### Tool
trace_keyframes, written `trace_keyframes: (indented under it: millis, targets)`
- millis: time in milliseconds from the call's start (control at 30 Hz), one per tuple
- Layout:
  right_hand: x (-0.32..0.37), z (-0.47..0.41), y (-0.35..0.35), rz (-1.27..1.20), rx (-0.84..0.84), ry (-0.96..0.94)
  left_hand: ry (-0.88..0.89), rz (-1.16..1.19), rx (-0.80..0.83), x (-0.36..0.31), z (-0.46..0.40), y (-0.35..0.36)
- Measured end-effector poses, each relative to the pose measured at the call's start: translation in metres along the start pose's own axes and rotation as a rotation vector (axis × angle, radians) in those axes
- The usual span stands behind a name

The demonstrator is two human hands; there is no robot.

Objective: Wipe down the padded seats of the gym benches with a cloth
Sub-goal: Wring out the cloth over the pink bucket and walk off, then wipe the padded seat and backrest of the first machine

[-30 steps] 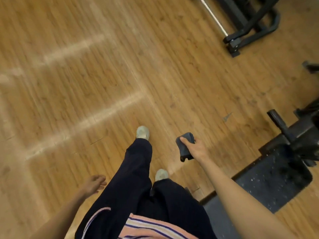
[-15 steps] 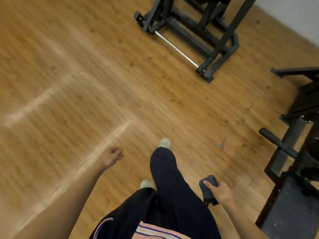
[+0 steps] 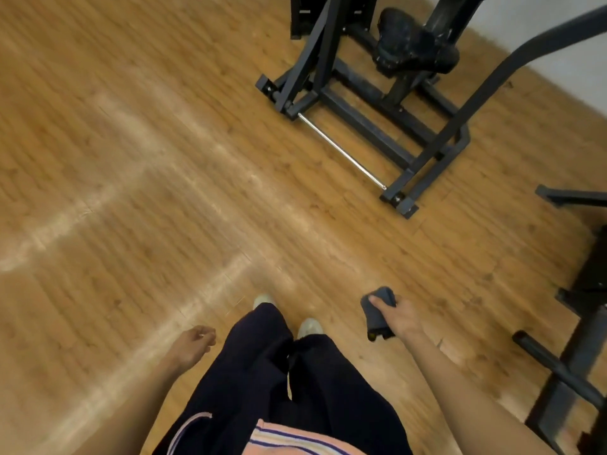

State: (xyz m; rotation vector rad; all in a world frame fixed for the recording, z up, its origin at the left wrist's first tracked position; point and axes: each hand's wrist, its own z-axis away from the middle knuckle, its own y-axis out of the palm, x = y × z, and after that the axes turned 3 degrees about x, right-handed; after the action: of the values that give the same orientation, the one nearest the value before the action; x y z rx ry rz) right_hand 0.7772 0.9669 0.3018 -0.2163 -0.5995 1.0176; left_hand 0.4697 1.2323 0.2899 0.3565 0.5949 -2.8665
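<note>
Floor: warm brown wood-plank floor [image 3: 138, 165] fills most of the view, crossed by pale worn streaks on the left side.
Left hand: the left hand [image 3: 192, 346] hangs low beside the left leg, its fingers [image 3: 205, 333] loosely curled and holding nothing.
Legs: dark navy trousers [image 3: 262, 382] run down the middle, with two pale shoes [image 3: 310, 325] showing at their ends on the floor; a pink striped hem [image 3: 295, 440] sits at the bottom edge.
Cloth: a small dark grey folded cloth [image 3: 377, 311] is off the floor, to the right of the shoes, gripped in the right hand.
Right hand: the right hand [image 3: 399, 315] has thumb and fingers wrapped round the cloth, part of it hanging below the palm.
Frame ahead: a black steel gym machine frame [image 3: 368, 116] stands on the floor at upper right, with a chrome bar [image 3: 341, 151] along its base and a worn black padded seat [image 3: 414, 44] above.
Right edge: another black metal bench frame [image 3: 578, 349] reaches in, well apart from the cloth.
</note>
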Motion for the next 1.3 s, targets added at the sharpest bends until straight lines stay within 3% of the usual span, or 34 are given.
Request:
trace_keyframes:
  millis: [200,300,567,833,1067,1300]
  targets:
    - [0.137,-0.079,-0.010,-0.017,-0.043,-0.072,-0.019,-0.068,-0.005,-0.084,-0.082,-0.068]
    - [0.177,-0.113,-0.010,-0.032,-0.080,-0.016,-0.006,-0.111,0.004,-0.146,-0.136,-0.115]
    - [0.221,-0.151,-0.019,-0.221,-0.136,0.249,0.221,-0.244,0.077,-0.400,-0.211,-0.197]
    - [0.258,-0.215,-0.044,-0.231,-0.135,0.374,0.359,-0.345,0.170,-0.591,-0.266,-0.192]
    - [0.358,-0.312,-0.112,-0.211,-0.102,0.289,0.349,-0.380,0.162,-0.683,-0.305,-0.170]
    - [0.460,-0.393,-0.179,-0.265,-0.171,0.175,0.448,-0.422,0.234,-0.782,-0.342,-0.136]
